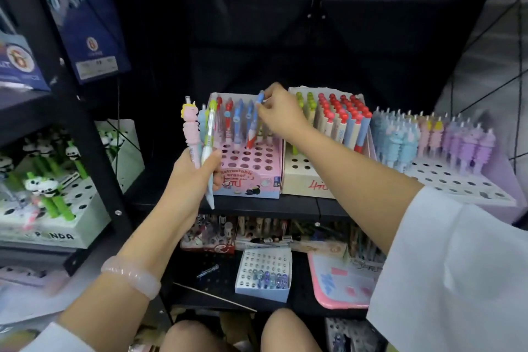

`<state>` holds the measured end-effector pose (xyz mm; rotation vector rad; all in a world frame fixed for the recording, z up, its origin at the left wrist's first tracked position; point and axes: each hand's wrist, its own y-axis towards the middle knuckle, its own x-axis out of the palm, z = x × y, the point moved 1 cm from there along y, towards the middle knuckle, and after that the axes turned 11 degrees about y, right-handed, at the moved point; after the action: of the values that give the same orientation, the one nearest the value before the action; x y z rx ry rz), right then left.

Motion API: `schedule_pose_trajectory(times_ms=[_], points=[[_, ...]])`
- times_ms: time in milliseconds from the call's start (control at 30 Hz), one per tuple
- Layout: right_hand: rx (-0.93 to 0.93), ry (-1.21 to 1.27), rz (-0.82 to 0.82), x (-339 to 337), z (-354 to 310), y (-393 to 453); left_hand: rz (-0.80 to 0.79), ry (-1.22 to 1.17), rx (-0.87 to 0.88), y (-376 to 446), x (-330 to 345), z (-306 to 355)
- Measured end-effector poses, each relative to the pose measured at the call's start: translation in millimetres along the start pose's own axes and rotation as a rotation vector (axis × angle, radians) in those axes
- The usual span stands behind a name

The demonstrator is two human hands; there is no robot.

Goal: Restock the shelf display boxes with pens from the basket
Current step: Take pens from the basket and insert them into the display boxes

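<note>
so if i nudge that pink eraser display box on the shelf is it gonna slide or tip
The pink display box would probably slide rather than tip: it sits low and wide. It looks like light cardboard with most holes empty, so a small push may shift it. The pens stand only in its back row, so they might wobble.

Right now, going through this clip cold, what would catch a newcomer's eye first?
The right hand at centre, pinching a blue-capped pen over the pink display box on the middle shelf. Just left, the left hand grips a bunch of pens, one topped with a pink figure. To the right stand a cream box of red-capped pens and rows of pastel pens.
</note>
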<state>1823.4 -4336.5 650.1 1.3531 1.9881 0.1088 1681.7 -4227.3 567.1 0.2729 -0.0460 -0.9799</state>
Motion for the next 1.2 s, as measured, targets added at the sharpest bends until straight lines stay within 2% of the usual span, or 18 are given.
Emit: schedule_pose_trajectory(times_ms=[133, 333, 400, 433, 500, 567, 667, 767, 867, 1000, 1100, 1200], points=[[0.053, -0.111, -0.124, 17, 6, 1, -0.033, -0.019, -0.001, 4, -2, -7], [0.101, -0.226, -0.157, 21, 6, 1, -0.009, 0.040, 0.030, 4, 4, -10], [0.091, -0.210, -0.108, 19, 3, -4, 0.017, 0.073, 0.054, 3, 6, -8], [0.069, -0.160, -0.046, 18, 1, -9, 0.034, 0.094, 0.063, 2, 7, -6], [0.061, 0.111, 0.019, 17, -8, -22, 0.069, 0.145, 0.082, 1, 9, -1], [0.125, 0.377, -0.055, 20, -20, -32, 0.076, 0.197, 0.109, 0, 15, 4], [0.123, 0.330, -0.110, 17, -30, -36, 0.067, 0.237, 0.111, -5, 23, 12], [0.177, 0.496, -0.200, 7, -33, -35, 0.032, 0.078, 0.092, -9, 22, 17], [0.266, 0.619, -0.304, -5, -34, -31, 0.033, 0.079, 0.079, -8, 18, 22], [0.333, 0.531, -0.204, -19, -39, -16, 0.040, 0.162, 0.118, 4, 19, 32], [0.234, 0.506, -0.102, -34, -45, 2, 0.091, 0.196, 0.070, 16, 13, 31], [0.114, 0.338, -0.049, -45, -45, 19, 0.129, 0.180, 0.021, 23, 7, 25]])
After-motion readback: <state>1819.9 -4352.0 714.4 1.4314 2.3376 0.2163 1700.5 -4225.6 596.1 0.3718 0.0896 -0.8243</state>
